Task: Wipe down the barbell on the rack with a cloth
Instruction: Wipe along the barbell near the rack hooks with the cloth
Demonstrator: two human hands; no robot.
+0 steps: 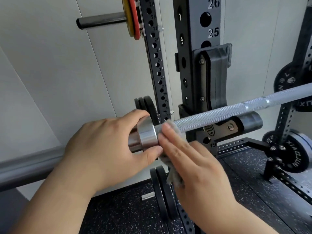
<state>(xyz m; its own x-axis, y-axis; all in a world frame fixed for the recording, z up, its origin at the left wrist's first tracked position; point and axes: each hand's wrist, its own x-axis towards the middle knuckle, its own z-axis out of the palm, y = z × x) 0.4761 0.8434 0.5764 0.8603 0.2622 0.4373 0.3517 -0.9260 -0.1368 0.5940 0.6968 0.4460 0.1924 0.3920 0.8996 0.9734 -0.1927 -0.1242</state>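
The silver barbell (219, 113) lies across the black rack's hook (214, 78) and runs from lower left to upper right. My left hand (108, 146) grips the barbell's sleeve beside the shiny collar (146, 135), fingers over the top and thumb below. A grey cloth (173, 176) is draped over the shaft just right of the collar and hangs below it. My right hand (194, 164) presses the cloth against the shaft with straight fingers.
Black upright posts (189, 48) with numbered holes stand behind the bar. Black weight plates (146, 105) hang on pegs at the left post, and more plates (290, 156) at the right. A yellow and red plate (132, 17) sits high up. Speckled rubber flooring (118, 213) lies below.
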